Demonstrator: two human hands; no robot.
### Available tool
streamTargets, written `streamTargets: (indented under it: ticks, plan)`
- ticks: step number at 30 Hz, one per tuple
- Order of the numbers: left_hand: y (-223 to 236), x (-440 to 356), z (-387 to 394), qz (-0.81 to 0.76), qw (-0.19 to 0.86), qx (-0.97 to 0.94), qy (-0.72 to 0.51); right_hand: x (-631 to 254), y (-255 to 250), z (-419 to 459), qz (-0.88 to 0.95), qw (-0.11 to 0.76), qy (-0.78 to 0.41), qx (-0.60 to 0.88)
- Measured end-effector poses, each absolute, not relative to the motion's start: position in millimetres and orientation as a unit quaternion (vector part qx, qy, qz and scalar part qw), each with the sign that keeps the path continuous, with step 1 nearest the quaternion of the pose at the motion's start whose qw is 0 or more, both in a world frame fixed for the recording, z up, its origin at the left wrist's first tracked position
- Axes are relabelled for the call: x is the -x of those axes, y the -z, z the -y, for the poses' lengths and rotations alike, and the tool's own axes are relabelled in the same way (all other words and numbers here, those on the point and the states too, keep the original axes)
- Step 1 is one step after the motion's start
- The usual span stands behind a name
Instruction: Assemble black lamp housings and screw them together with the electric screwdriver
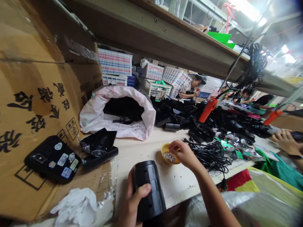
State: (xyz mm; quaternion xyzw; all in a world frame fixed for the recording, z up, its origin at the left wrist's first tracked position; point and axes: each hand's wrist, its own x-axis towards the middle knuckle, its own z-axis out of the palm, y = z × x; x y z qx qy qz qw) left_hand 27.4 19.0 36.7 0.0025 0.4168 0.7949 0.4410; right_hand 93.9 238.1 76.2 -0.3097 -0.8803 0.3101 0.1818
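Note:
My left hand point(134, 201) grips a black cylindrical plastic housing point(149, 189) low in the view, with its thumb across the side. My right hand point(184, 154) hangs over a small yellow bowl point(163, 152), its fingertips curled at the rim. Small metal screws point(169, 157) fill the bowl. I cannot tell whether those fingers hold one. A tangle of black cables point(208, 154) lies just to the right of my right hand. On the left, a black hollow plastic shell point(99, 146) rests near a black phone with stickers point(53, 159).
The pale workbench point(175, 186) holds heaps of black parts, a pink-white bag point(132, 110), and orange tools point(208, 108). Flattened cardboard point(35, 94) and white gloves point(75, 206) lie left. A co-worker's hand point(286, 142) enters at right. A shelf point(165, 34) runs overhead.

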Motion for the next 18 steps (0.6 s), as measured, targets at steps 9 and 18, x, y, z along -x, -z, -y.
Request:
streamTargets:
  ticks: [9,18]
  plan:
    - [-30,-27,-20,-0.437,0.394,-0.065,-0.806,-89,-90,-152,0.777,0.192,-0.59,0.112]
    - [-26,-26,-25,-0.402,0.404,-0.049,-0.82,-74,-83,-135,0.718,0.171,-0.655,0.164]
